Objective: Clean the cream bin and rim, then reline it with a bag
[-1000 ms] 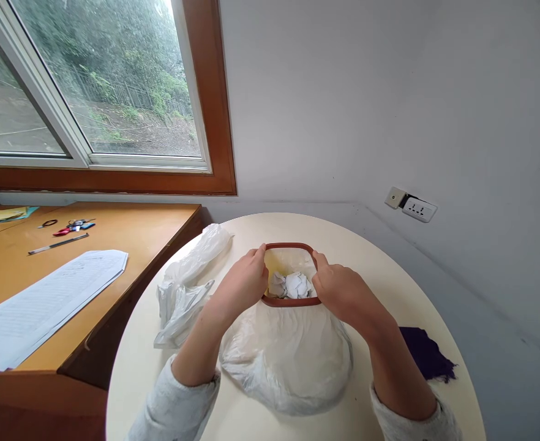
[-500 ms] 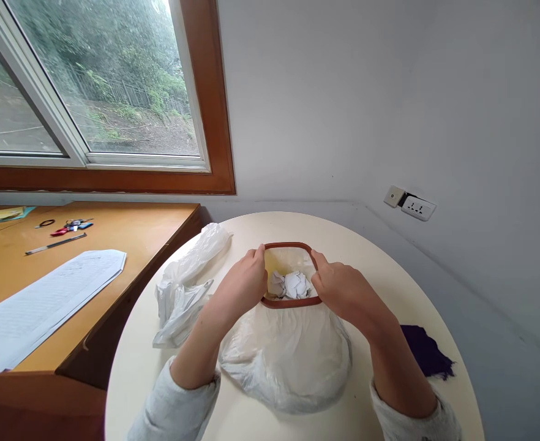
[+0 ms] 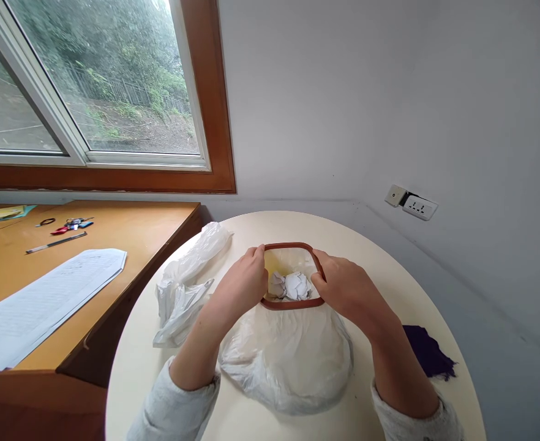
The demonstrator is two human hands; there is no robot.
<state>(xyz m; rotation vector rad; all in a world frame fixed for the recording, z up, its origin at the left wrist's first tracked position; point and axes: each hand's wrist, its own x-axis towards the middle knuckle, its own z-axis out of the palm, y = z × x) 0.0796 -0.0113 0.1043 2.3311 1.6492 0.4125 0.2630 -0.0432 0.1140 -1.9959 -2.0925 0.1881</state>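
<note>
A small trash bin stands on the round table, its brown rim (image 3: 292, 304) clamped over a translucent white plastic bag (image 3: 292, 361) that drapes down outside and spreads on the tabletop. Crumpled white paper (image 3: 297, 286) lies inside against a yellowish inner wall. My left hand (image 3: 247, 278) is closed on the left side of the rim. On the opposite side, my right hand (image 3: 343, 282) grips the rim with the thumb toward the inside. The bin's body is hidden by the bag.
Another crumpled plastic bag (image 3: 182, 291) lies left on the round table (image 3: 270, 223). A dark purple cloth (image 3: 428, 352) is at the right. On the wooden desk (image 3: 160, 223) are papers (image 3: 63, 300), a pen (image 3: 56, 242) and keys (image 3: 73, 225). Wall sockets (image 3: 419, 207) sit at right.
My right hand has shifted slightly on the rim, its fingers now further over the right edge. The left hand and the bin stay nearly in place.
</note>
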